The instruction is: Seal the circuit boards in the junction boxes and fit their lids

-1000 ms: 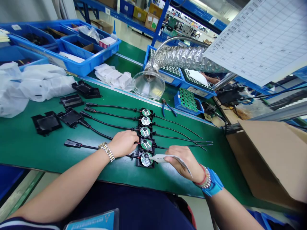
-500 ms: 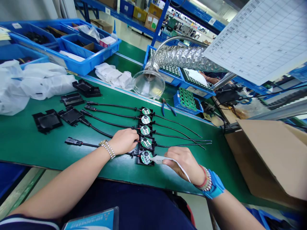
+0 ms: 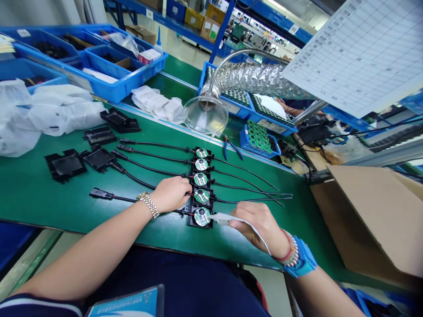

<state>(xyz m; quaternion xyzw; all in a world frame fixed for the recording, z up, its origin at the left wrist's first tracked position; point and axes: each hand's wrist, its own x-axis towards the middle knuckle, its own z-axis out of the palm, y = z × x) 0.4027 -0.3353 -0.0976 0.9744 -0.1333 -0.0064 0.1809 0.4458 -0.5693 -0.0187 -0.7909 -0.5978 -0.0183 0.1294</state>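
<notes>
1. Green workbench (image 3: 33, 198) holds a row of five black housings (image 3: 209, 226), each bearing a round circuit board, below a clear extraction hood (image 3: 205, 116).
2. The person's right hand (image 3: 254, 218) grips a white tube (image 3: 223, 218), its nozzle at the right edge of the nearest board (image 3: 202, 216). The left hand (image 3: 172, 193) is curled beside the second-nearest board (image 3: 202, 196); whether its fingers pinch the wire there cannot be told.
3. Too hard a squeeze on the tube could spill excess over the nearest board or its housing.
4. A low or unsteady nozzle could knock that board askew.
5. A tug from the left hand could strain the thin red wires, or drag a housing out of line.
6. The right hand lies close to a loose black lead (image 3: 228, 202) and might snag it.
7. Compared with half a second ago, the nozzle and right hand sit slightly farther right; the left hand and the row look unchanged.
</notes>
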